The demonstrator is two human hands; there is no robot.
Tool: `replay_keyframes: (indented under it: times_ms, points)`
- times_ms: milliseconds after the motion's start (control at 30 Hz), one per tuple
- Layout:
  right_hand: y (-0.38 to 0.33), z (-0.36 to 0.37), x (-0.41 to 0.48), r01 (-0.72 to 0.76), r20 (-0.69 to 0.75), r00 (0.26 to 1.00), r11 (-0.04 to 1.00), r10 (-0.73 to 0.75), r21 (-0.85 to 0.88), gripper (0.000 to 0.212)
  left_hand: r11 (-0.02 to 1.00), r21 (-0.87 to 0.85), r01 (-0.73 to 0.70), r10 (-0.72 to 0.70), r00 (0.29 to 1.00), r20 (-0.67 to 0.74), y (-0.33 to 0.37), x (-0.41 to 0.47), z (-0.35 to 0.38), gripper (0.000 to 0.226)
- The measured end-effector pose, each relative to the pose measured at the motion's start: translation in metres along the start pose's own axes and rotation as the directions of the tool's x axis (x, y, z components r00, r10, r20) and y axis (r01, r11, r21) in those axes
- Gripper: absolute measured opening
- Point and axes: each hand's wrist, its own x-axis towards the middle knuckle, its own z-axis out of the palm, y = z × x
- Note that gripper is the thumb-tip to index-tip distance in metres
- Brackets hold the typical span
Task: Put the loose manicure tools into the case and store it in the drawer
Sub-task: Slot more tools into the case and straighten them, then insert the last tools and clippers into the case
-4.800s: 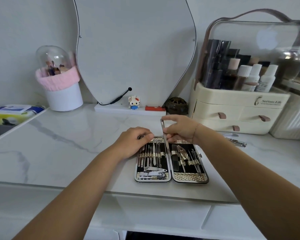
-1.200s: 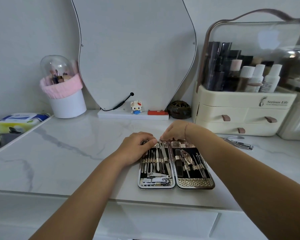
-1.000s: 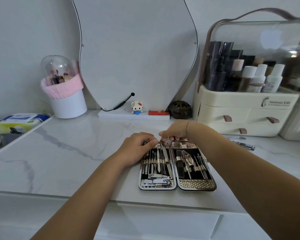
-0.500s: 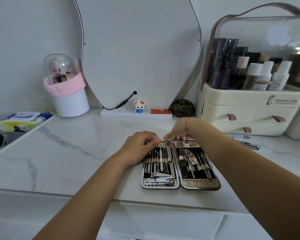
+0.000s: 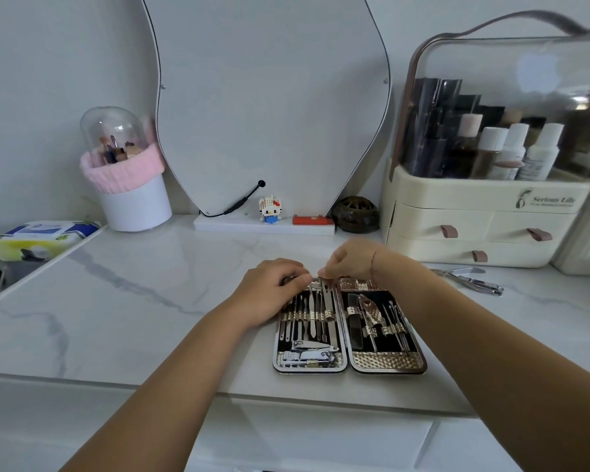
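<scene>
The case (image 5: pixel 387 362) lay open on the marble counter (image 5: pixel 150 301), near its front edge, and my left hand (image 5: pixel 269 289) held its upper left corner with curled fingers. My right hand (image 5: pixel 351 258) pinched the top end of a thin metal tool (image 5: pixel 328 301) lying in the left half beside the hinge. Loose nippers (image 5: pixel 470 280) lay well apart on the right.

Single view, worn on the head and directed forward and down from beyond the near edge of the counter (image 5: pixel 116 301). The case (image 5: pixel 385 364) is seen close, just below centre; the mirror (image 5: pixel 269 97) and organizer (image 5: pixel 484 212) along the far edge are seen farther off. Straight lines are bent at the margins by the wide-angle lens.
</scene>
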Motion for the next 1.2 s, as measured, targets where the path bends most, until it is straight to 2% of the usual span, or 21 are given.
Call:
replay_keyframes:
  times_ms: [100,433,567,700,800,867,967,1033,1100,1200]
  points:
    - [0.007,0.004,-0.009,0.087,-0.05,0.996,0.981,-0.079,0.173,0.017,1.0,0.001,0.009,-0.009,1.0,-0.002,0.0,0.0,0.0,0.031]
    - [0.012,0.007,-0.012,0.14,-0.062,0.99,0.963,-0.129,0.23,0.01,1.0,-0.004,0.027,-0.027,1.0,0.009,-0.001,0.0,0.0,0.031]
    - [0.025,0.003,-0.021,0.207,-0.301,0.949,0.912,-0.098,0.355,0.015,0.999,-0.029,0.034,-0.033,0.999,0.022,-0.005,0.001,0.001,0.032]
    - [0.057,-0.019,-0.042,0.247,-0.504,0.858,0.941,-0.1,0.233,0.016,0.999,-0.037,0.025,-0.024,0.999,0.023,-0.009,0.001,0.001,0.029]
    - [0.084,-0.043,-0.06,0.159,-0.542,0.836,0.983,-0.084,0.093,0.01,0.998,-0.055,0.022,-0.021,1.0,0.022,-0.009,0.002,0.002,0.027]
    - [0.099,-0.053,-0.075,0.088,-0.564,0.825,0.994,-0.04,0.058,0.005,0.997,-0.067,0.03,-0.029,0.999,0.018,-0.008,0.001,0.002,0.027]
    - [0.122,-0.063,-0.093,-0.061,-0.596,0.803,0.997,0.015,-0.056,0.004,0.997,-0.067,0.034,-0.033,0.999,0.017,-0.008,0.0,0.002,0.028]
    - [0.136,-0.068,-0.101,-0.185,-0.588,0.806,0.973,0.071,-0.137,0.016,0.997,-0.067,0.038,-0.037,0.999,0.02,-0.007,-0.001,0.002,0.029]
    - [0.148,-0.07,-0.106,-0.247,-0.586,0.8,0.961,0.129,-0.126,0.023,0.996,-0.071,0.044,-0.042,0.999,0.023,-0.006,-0.001,0.002,0.03]
    - [0.158,-0.065,-0.109,-0.238,-0.562,0.807,0.971,0.182,-0.026,0.021,0.996,-0.078,0.049,-0.048,0.999,0.02,-0.006,-0.001,0.002,0.027]
